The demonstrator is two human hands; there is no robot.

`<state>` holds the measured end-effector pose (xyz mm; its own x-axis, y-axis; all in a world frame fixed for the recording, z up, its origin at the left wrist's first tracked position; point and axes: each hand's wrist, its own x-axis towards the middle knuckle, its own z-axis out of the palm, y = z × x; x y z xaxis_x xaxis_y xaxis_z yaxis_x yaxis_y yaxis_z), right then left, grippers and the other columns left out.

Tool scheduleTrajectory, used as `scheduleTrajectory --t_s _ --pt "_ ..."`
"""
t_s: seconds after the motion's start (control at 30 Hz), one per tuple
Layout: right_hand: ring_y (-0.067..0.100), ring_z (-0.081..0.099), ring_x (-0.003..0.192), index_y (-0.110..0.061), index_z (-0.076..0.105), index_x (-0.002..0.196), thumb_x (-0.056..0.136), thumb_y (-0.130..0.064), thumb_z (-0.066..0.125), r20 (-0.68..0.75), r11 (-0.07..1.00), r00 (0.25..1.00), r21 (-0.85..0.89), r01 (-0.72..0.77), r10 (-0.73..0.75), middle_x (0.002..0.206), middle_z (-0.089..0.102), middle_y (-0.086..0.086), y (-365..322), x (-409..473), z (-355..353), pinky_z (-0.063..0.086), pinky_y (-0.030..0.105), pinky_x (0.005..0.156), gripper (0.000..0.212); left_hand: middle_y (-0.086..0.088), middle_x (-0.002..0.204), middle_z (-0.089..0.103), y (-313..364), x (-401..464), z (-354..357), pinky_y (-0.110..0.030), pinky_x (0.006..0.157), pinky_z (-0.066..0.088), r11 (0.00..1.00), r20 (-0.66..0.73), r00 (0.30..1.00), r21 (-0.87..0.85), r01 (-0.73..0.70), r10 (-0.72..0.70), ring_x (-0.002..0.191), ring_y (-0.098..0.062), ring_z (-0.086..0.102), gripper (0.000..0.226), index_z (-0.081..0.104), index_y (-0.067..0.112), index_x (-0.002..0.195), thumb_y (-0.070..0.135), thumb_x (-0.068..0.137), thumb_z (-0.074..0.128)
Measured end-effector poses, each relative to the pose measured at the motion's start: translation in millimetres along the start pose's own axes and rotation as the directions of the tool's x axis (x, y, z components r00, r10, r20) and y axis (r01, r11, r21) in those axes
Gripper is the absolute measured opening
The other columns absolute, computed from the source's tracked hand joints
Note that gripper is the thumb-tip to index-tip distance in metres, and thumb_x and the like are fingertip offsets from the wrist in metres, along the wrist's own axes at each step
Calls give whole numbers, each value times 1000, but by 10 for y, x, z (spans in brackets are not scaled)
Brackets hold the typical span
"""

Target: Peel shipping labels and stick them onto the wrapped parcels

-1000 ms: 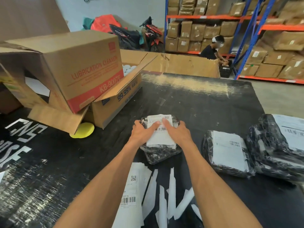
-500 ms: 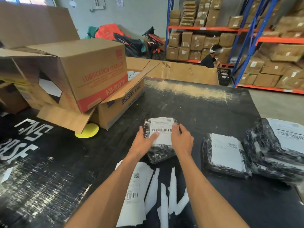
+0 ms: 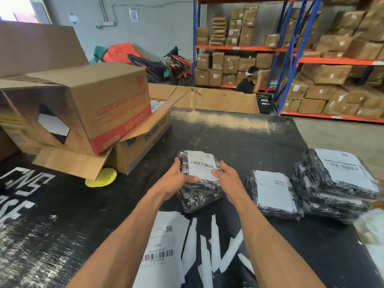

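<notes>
**Labelled parcel gripped between both hands**

We see a scuffed, glossy black surface point(image 3: 228, 138) with white lettering at its left edge. On it, the parcel point(image 3: 197, 192) is a soft, lumpy bundle in crinkled black plastic wrap flecked with white, roughly rectangular with rounded corners. A flat white shipping label point(image 3: 201, 165) with a barcode lies stuck on its top face, its lower edge under our thumbs. The parcel sits at the middle of the surface, tilted up toward us; we cannot tell whether its near end rests on the surface.

Our left hand point(image 3: 176, 181) clasps the parcel's left side, thumb lying across the label's lower left corner, fingers tucked out of sight beneath. Our right hand point(image 3: 227, 181) clasps the right side, thumb pressing the label's right edge. Both forearms reach forward, bare, converging on the parcel; each grip is closed around it.

Near us lie thin white backing strips point(image 3: 209, 242) and a label sheet point(image 3: 160, 252) printed with a barcode and QR code. To the right rest a labelled parcel point(image 3: 272, 194) and, touching it, a stack of labelled parcels point(image 3: 336, 179), all in the same wrap. To the left, corrugated cardboard boxes point(image 3: 99, 109) stand open, with a flat yellow disc point(image 3: 101, 179) poking out beneath a flap.
</notes>
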<state>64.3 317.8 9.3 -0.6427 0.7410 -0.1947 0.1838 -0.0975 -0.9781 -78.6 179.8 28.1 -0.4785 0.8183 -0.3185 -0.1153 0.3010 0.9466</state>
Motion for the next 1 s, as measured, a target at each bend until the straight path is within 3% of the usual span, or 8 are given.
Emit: scheduleTrajectory --t_s 0.03,0.17,0.37,0.53,0.63,0.8,0.93,1.0 --pt "15 38 143 -11 24 161 102 -14 59 -5 1000 1000 14 -8 8 166 28 -2 -58 4 -15 35 31 115 68 1 151 48 85 0 33 -22 83 47 1000 -19 1000 9 -25 25 105 -6 61 118 -13 20 159 0 83 76" --pt "20 39 146 -9 29 160 103 -14 59 -43 999 998 12 36 -35 165 33 1 -307 -44 -188 35 29 109 64 -1 157 40 360 4 176 -32 102 46 994 -9 994 20 -106 106 128 -18 52 117 -11 22 159 1 83 76" --pt "18 29 152 -15 33 159 103 -34 55 -115 924 971 -348 157 -209 164 33 -2 -467 -267 -885 27 34 119 63 3 158 37 431 72 793 -26 100 31 986 72 984 37 -165 162 125 -8 42 108 -11 22 159 10 91 72" --pt "24 24 155 -15 34 159 103 -39 49 -207 838 956 -541 66 -209 166 29 7 -264 -435 -1588 27 47 124 63 16 152 35 299 192 1548 -24 108 32 979 151 970 38 -198 190 133 -9 42 104 -5 27 159 12 90 72" --pt "35 40 145 -11 34 158 105 -36 44 -240 720 953 -693 -35 -185 160 38 14 -131 -502 -1877 38 45 116 59 2 169 9 201 274 1921 -43 124 20 975 224 958 90 -205 181 154 -15 15 118 -9 35 158 29 78 78" --pt "46 51 122 1 41 141 106 -18 42 -229 454 962 -880 -140 -148 144 42 27 -28 -470 -1876 44 46 94 40 7 169 -1 -80 332 2138 -44 125 18 973 252 962 176 -152 104 153 -13 12 110 -18 35 155 27 90 70" --pt "39 59 119 11 43 139 98 -4 47 -272 347 949 -916 -203 -162 138 52 30 -6 -420 -1763 50 41 91 44 6 166 -19 -77 385 2209 -45 125 0 953 207 975 271 -138 83 153 -13 -13 106 -19 33 156 24 94 67" --pt "39 61 117 13 46 137 96 -1 46 -283 348 942 -914 -208 -181 135 54 30 -11 -412 -1760 51 40 89 43 6 166 -19 -45 393 2198 -44 125 2 952 222 971 269 -149 89 153 -15 -12 106 -18 32 156 25 94 68"
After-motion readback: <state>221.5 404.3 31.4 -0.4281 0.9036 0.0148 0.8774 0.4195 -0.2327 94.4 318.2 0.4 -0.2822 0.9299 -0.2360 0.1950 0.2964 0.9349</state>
